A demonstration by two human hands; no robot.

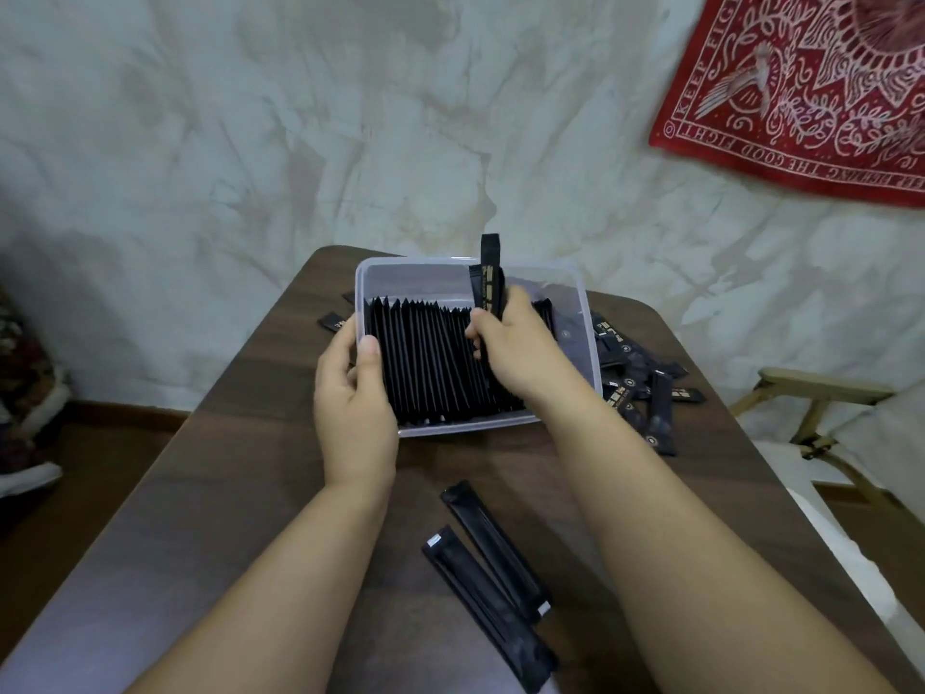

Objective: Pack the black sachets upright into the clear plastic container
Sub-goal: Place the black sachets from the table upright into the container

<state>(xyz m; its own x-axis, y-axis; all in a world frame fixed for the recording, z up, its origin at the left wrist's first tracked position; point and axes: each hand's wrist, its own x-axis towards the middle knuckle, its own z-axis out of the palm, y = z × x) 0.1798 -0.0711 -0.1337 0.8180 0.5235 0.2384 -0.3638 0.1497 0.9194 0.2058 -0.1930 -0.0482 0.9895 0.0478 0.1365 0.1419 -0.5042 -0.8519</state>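
A clear plastic container (415, 273) stands on the brown table (240, 483), tilted up toward me. Several black sachets (430, 363) stand packed on edge in a row across its left and middle. My left hand (355, 398) grips the container's left wall, thumb over the rim. My right hand (520, 353) is over the row's right end, shut on black sachets (488, 283) that stick up above the far rim. The container's right part shows little through the hand. Two long black sachets (493, 558) lie flat near me.
A loose pile of black sachets (645, 383) lies on the table right of the container, and a few more (335, 320) behind its left side. A wooden chair frame (821, 408) stands to the right. A red bandana (811, 92) hangs on the wall.
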